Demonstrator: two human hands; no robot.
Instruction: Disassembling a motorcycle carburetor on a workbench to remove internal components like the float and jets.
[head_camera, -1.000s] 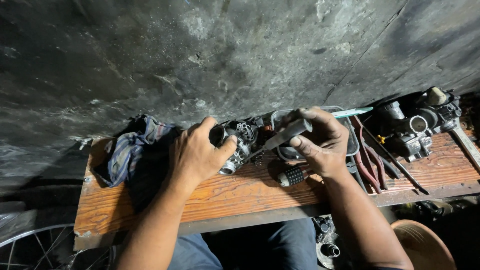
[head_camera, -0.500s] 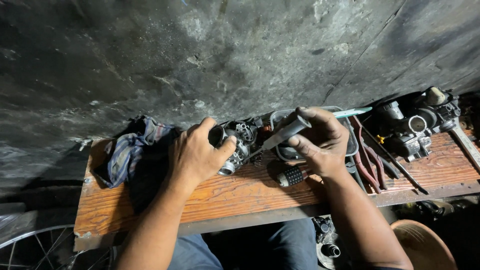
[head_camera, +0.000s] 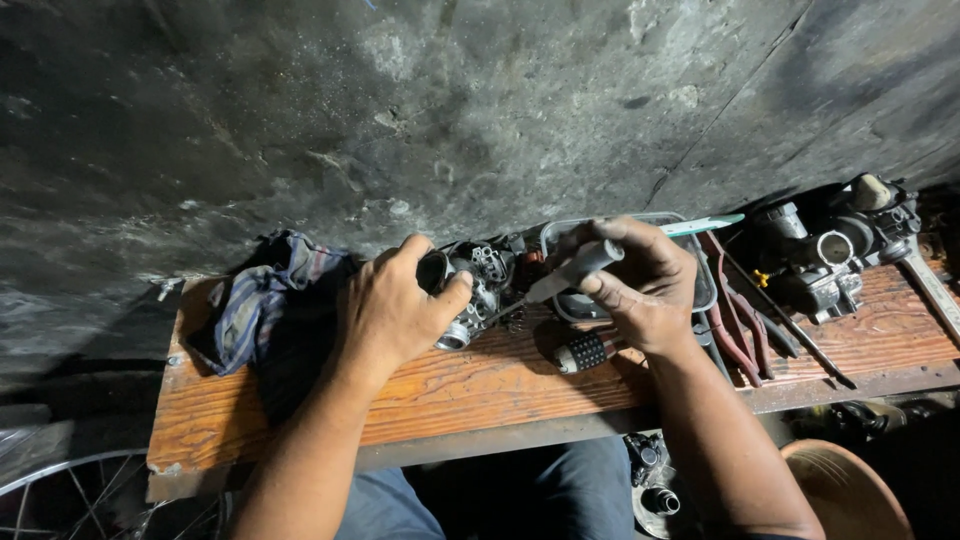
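2 hands work over a worn wooden bench (head_camera: 300, 420) set against a dark, stained wall. Furthest to the left of the carburetor (head_camera: 478, 285), which sits at the middle of the bench's back edge, a striped cloth (head_camera: 262, 300) lies crumpled on the planks. Your left hand (head_camera: 392, 312) closes over the carburetor's left side, thumb and fingers wrapped around its body, pinning it to the wood. Just to the right of the carburetor, your right hand (head_camera: 640, 285) is clenched around the grey handle of a screwdriver (head_camera: 560, 277), its shaft angled down and left so the tip meets the carburetor's face; whether the tip is seated in a screw cannot be told. Below and to the right of the carburetor, a second screwdriver (head_camera: 585, 352) with a black ribbed grip lies on the bench, touching your right palm. Behind your right hand, a clear shallow tray (head_camera: 700, 290) rests on the boards. Further right of the carburetor lie red-handled pliers (head_camera: 728, 330), then 1 more cluster of carburetor parts (head_camera: 830, 255) at the bench's far end.

The risk, by the look of it: the slanted shaft could slip off the carburetor and jab your left thumb, which sits close to the tip. Small parts freed near the carburetor could also roll off the front edge.
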